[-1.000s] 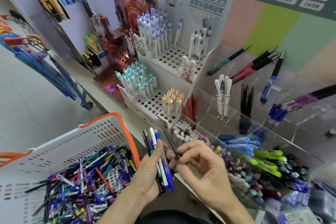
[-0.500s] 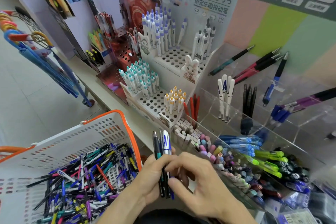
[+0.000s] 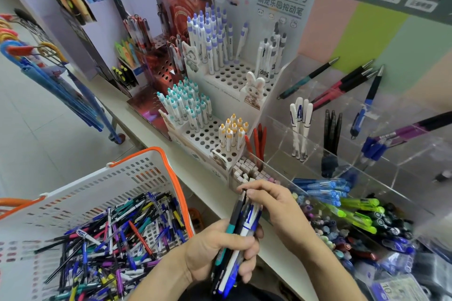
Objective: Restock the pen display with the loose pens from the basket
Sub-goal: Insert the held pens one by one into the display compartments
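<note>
Left hand (image 3: 220,247): you've got it wrapped round a bundle of pens (image 3: 241,230), down in front of the shelf.
Right hand (image 3: 274,205): fingertips pinching the top of one dark pen in that bundle.
What changed: a second ago the pens were fanned out and you were picking near their middle; now they're squared up, so I'd guess you're about to pull one.
Basket (image 3: 137,173): loads of loose pens left.
Pen display (image 3: 234,76): reads "DOMI" and "DM-633".
</note>
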A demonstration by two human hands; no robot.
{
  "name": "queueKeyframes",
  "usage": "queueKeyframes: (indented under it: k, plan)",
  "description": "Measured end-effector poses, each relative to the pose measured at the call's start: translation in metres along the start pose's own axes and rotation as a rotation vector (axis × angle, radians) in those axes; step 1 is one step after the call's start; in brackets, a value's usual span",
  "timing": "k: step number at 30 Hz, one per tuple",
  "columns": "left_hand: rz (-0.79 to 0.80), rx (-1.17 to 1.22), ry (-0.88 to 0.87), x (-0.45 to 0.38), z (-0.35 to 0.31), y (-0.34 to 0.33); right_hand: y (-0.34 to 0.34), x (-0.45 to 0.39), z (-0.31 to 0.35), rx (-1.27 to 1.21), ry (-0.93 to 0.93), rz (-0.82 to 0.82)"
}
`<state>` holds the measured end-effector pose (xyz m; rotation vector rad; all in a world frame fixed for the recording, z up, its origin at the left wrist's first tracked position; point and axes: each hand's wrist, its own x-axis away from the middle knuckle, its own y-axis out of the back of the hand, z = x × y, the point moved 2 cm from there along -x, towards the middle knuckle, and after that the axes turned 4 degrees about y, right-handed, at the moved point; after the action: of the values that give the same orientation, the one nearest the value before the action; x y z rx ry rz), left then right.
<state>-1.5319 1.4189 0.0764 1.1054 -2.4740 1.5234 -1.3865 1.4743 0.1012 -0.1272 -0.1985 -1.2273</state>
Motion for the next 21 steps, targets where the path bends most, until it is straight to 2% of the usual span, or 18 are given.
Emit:
queueKeyframes:
  k: [8,12,16,18,21]
  plan:
    - [-0.003,-0.122,0.018,0.0,-0.002,0.0,0.008,-0.01,0.003,-0.121,0.025,-0.11]
    - [-0.003,-0.139,0.028,0.002,0.0,0.001,0.023,-0.011,0.02,-0.137,0.158,-0.331]
    - [-0.149,-0.097,-0.045,0.001,0.001,0.004,0.038,-0.005,0.036,-0.016,0.399,-0.545]
    - [-0.236,-0.06,-0.113,0.001,-0.001,0.007,0.036,0.002,0.04,-0.028,0.483,-0.544]
    - [-0.334,-0.031,-0.187,0.0,-0.005,0.01,0.025,0.013,0.031,-0.019,0.504,-0.457]
